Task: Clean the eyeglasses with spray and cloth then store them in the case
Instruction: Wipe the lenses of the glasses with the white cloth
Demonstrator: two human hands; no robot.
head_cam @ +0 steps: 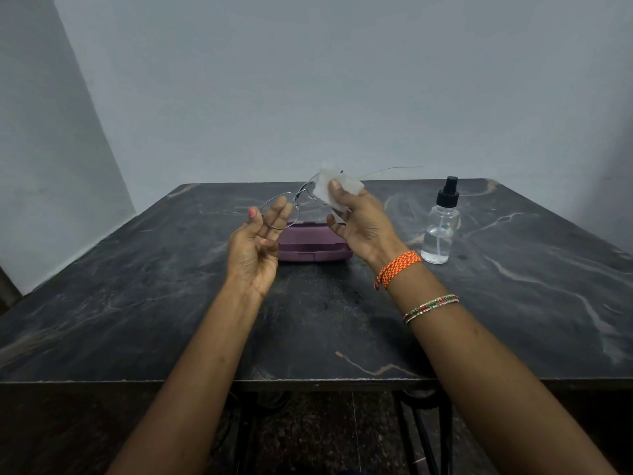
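Head view: wiping thin wire-rimmed eyeglasses w/ white cloth.
Left hand pinches one lens rim; right hand grips cloth over other lens, above shut purple plastic case on dark marble surface. Clear spray bottle w/ black nozzle stands nr right.

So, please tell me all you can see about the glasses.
The glasses have a thin metal wire frame with clear, rounded lenses. They are held up above the purple case, temples unfolded. The left hand steadies the left lens, while the right hand presses a white cloth over the other lens. One thin temple points toward the wall.
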